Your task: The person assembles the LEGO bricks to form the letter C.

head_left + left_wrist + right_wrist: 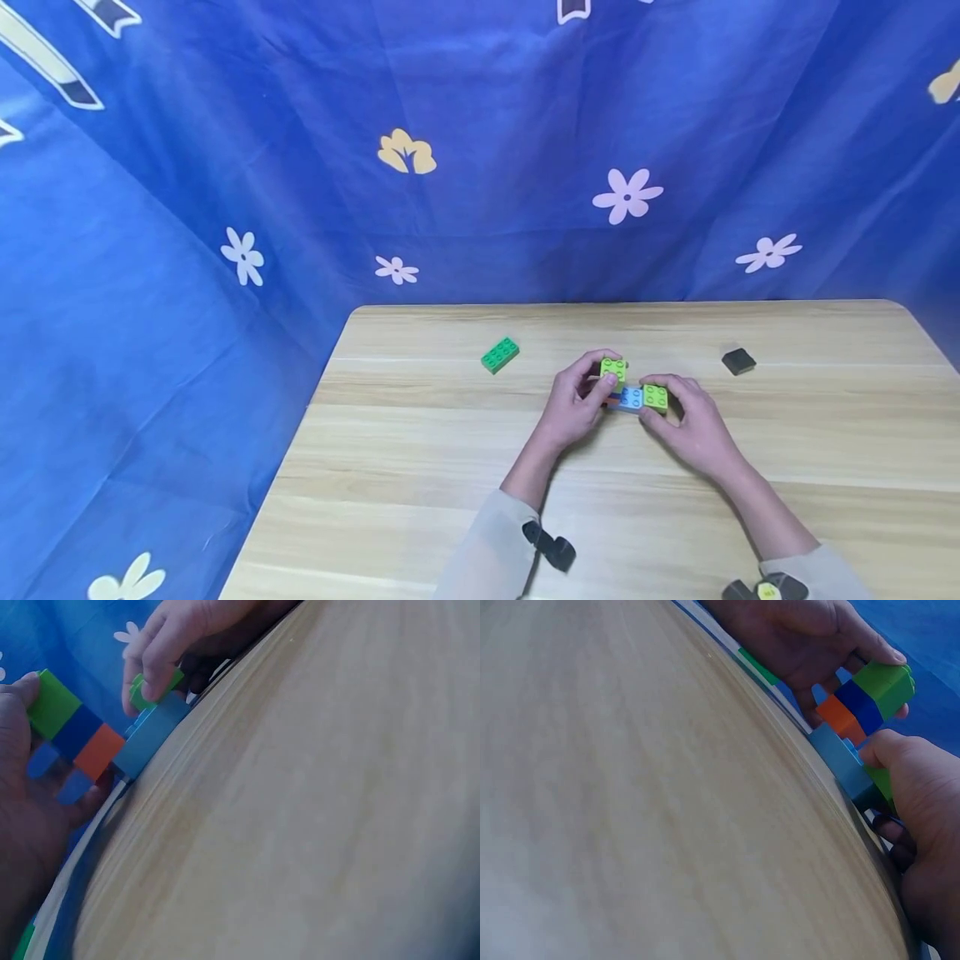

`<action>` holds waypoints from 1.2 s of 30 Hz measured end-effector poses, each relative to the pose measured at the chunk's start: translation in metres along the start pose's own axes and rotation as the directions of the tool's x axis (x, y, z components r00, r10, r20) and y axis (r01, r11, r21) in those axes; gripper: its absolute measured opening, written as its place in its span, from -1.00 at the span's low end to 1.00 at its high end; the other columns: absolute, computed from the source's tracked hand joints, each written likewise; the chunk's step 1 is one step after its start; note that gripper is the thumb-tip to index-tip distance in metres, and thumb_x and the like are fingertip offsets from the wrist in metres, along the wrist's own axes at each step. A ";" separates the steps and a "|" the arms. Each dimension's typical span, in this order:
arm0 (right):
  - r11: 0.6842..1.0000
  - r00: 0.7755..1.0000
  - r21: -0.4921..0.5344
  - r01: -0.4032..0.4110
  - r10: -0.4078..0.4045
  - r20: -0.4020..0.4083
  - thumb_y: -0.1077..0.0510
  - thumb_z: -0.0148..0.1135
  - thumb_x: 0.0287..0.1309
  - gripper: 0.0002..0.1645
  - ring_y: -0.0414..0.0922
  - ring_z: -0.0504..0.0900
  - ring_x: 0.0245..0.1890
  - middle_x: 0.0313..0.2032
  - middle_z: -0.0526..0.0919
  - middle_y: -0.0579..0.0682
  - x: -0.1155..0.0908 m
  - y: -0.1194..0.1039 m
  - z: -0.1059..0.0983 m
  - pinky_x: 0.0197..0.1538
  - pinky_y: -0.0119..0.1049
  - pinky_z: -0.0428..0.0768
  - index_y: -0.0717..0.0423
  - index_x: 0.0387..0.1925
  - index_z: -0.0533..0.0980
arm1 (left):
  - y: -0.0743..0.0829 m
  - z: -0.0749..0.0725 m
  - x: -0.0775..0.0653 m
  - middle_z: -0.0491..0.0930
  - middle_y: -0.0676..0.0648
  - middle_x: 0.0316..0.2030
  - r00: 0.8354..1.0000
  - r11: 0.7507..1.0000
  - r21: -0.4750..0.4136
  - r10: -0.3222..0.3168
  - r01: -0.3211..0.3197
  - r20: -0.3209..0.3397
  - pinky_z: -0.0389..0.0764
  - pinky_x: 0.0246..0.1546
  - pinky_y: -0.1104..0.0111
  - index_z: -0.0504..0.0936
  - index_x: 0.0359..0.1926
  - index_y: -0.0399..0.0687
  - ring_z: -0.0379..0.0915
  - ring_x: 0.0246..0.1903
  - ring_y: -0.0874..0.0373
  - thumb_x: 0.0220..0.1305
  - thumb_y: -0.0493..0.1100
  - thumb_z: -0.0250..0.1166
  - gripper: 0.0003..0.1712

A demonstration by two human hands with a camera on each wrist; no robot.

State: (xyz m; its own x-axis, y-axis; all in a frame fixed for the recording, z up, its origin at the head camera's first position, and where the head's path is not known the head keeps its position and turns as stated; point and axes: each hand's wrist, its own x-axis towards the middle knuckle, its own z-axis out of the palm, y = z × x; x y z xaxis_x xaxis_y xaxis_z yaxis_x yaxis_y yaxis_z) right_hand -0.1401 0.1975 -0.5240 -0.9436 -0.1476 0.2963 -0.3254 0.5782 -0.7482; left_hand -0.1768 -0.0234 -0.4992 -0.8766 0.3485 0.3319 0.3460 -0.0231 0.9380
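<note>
A long light blue building brick [632,398] lies on the wooden table between the two hands. Over its left end rises a stack: an orange brick [99,752] at the bottom, a dark blue brick [77,733], then a lime green brick [613,367] on top. My left hand [570,410] holds this stack, thumb and fingers on opposite sides. At the light blue brick's right end sits a second lime green brick [656,397]. My right hand [697,425] pinches that brick between thumb and fingers, which partly hide it in the right wrist view.
A green brick [500,355] with studs up lies toward the back, left of the hands. Farther right is a small black block [738,361]. Behind the wooden table [420,467] hangs a blue cloth [495,208] with printed flowers.
</note>
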 end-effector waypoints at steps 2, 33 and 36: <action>1.000 1.000 0.004 0.002 -0.002 0.000 0.16 0.53 0.24 -0.47 0.09 0.53 0.15 0.14 0.68 0.11 0.000 0.000 0.000 0.21 0.18 0.45 0.05 0.22 0.59 | 0.000 -0.001 -0.001 0.69 -0.27 0.03 1.000 1.000 0.001 -0.006 0.006 -0.004 0.74 0.06 0.27 0.60 0.26 -0.14 0.62 -0.03 0.26 0.57 -0.25 0.23 -0.68; 0.999 1.000 0.045 -0.011 0.011 -0.001 0.24 0.44 0.29 -0.44 0.13 0.56 0.17 0.17 0.64 0.12 -0.001 -0.002 0.001 0.26 0.26 0.44 0.08 0.30 0.54 | -0.010 -0.142 -0.029 0.65 -0.09 0.18 0.857 0.812 0.438 -0.139 0.385 -0.496 0.31 0.46 0.02 0.62 0.28 -0.08 0.39 0.29 -0.07 0.20 -0.20 0.59 -0.37; 0.999 1.000 0.042 -0.011 0.011 -0.002 0.24 0.44 0.29 -0.44 0.15 0.55 0.18 0.17 0.63 0.14 -0.001 -0.002 0.000 0.27 0.30 0.43 0.09 0.30 0.53 | -0.010 -0.141 -0.029 0.66 -0.10 0.17 0.854 0.797 0.446 -0.160 0.408 -0.495 0.35 0.46 0.03 0.67 0.22 -0.10 0.41 0.30 -0.11 0.27 -0.22 0.54 -0.50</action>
State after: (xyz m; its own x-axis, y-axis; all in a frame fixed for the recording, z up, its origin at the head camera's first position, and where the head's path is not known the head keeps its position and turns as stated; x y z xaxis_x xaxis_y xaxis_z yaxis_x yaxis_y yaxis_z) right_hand -0.1385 0.1966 -0.5228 -0.9471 -0.1398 0.2890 -0.3172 0.5458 -0.7756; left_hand -0.2021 -0.1654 -0.5043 -0.9695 -0.1629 0.1829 0.0670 0.5418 0.8378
